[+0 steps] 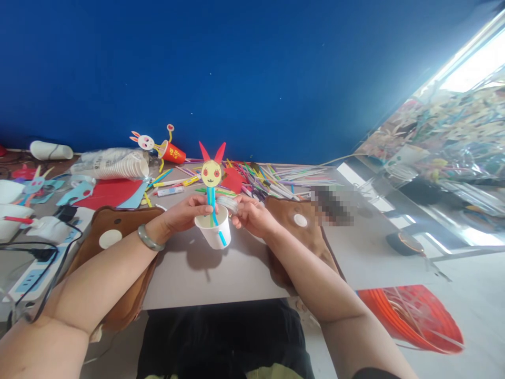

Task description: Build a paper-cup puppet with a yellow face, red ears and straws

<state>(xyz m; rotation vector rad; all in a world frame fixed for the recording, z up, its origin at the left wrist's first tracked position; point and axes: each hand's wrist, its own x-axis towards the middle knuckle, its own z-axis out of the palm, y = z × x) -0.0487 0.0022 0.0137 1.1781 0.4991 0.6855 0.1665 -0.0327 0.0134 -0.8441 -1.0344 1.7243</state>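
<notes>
A white paper cup (216,231) hangs tilted above the table in front of me, with a blue strip on its side. Out of it rises a blue straw (212,197), topped by a round yellow paper face (211,173) with pointed red ears. My left hand (193,208) pinches the straw just above the cup's rim. In the fingers of my right hand (252,215) is a clear ring that looks like a roll of tape (228,204), close beside the straw and the cup.
Loose colored straws (272,179) cover the table's back. A finished-looking rabbit on a red cup (173,152) lies behind left, near stacked paper cups (118,164). Brown pads (112,218) flank my arms. Far left sits a power strip (29,281); an orange bin (410,316) is lower right.
</notes>
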